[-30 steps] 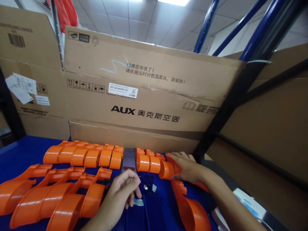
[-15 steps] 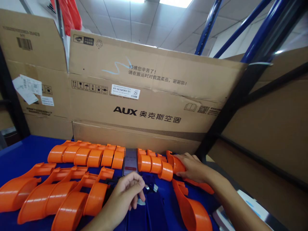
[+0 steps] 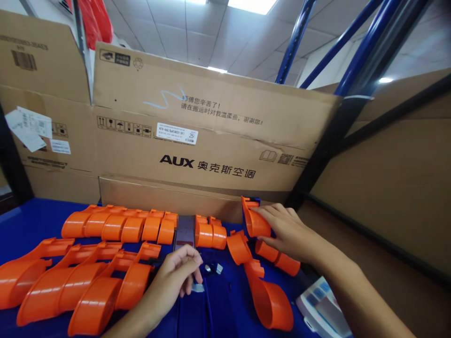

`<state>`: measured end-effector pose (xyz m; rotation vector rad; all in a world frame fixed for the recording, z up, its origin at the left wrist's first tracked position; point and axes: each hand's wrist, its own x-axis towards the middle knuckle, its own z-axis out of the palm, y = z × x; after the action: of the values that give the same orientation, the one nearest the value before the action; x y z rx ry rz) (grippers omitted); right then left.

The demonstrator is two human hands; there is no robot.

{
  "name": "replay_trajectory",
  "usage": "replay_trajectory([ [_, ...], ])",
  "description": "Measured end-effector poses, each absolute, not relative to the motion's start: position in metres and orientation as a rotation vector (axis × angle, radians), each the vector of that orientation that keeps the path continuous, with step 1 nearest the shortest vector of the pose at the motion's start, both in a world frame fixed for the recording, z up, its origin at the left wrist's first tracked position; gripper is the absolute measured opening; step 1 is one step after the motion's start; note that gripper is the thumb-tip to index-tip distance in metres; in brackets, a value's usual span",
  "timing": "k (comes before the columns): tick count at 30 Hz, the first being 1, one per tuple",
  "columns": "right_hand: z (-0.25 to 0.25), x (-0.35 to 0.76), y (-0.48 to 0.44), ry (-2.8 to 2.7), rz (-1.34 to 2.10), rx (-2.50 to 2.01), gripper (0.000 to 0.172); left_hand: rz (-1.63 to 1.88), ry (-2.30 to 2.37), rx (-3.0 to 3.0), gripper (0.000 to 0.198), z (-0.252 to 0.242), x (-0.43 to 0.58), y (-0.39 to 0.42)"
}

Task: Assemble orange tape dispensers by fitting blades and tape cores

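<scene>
My right hand (image 3: 282, 230) grips an orange curved plastic part (image 3: 256, 222), its thumb and fingers around the wide end. That part is raised at the back right, near the cardboard. Just below it lie more orange parts (image 3: 288, 264), and a tilted one (image 3: 238, 249) is to their left. My left hand (image 3: 181, 270) is curled closed over the middle of the blue surface; what its fingers hold, if anything, is hidden. Beneath its fingertips shows a small pale shiny piece (image 3: 198, 287). Little metal bits (image 3: 219, 269) lie to its right.
Rows of orange parts (image 3: 132, 230) fill the left and back of the blue surface (image 3: 225, 310). A phone (image 3: 185, 230) lies among them. Cardboard panels (image 3: 211, 141) wall the back; a black rack post (image 3: 320, 150) rises right. A white-and-blue box (image 3: 322, 305) sits front right.
My right hand has lifted an orange part up from the right end of the back row. Nearby parts there have shifted and tilted. My left hand stays curled; the view has turned slightly right.
</scene>
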<state>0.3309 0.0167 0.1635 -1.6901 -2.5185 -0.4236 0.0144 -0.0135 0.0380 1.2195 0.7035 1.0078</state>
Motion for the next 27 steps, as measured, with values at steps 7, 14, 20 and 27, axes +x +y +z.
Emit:
replay_trajectory([
  [7,0.156,0.319,0.014,-2.533,-0.358,-1.712,0.062,1.028,0.714,1.206,0.032,0.038,0.013,-0.013],
  [14,0.165,0.305,0.003,-2.479,-0.487,-1.58,0.063,1.017,0.686,1.209,0.03,0.037,0.013,-0.015],
  [20,0.181,0.251,-0.033,-2.468,-0.322,-1.201,0.076,1.244,0.668,1.05,0.049,0.039,0.01,-0.016],
  [27,0.167,0.194,-0.067,-2.698,0.097,-0.934,0.082,1.223,0.524,0.598,0.052,0.043,0.01,-0.018],
])
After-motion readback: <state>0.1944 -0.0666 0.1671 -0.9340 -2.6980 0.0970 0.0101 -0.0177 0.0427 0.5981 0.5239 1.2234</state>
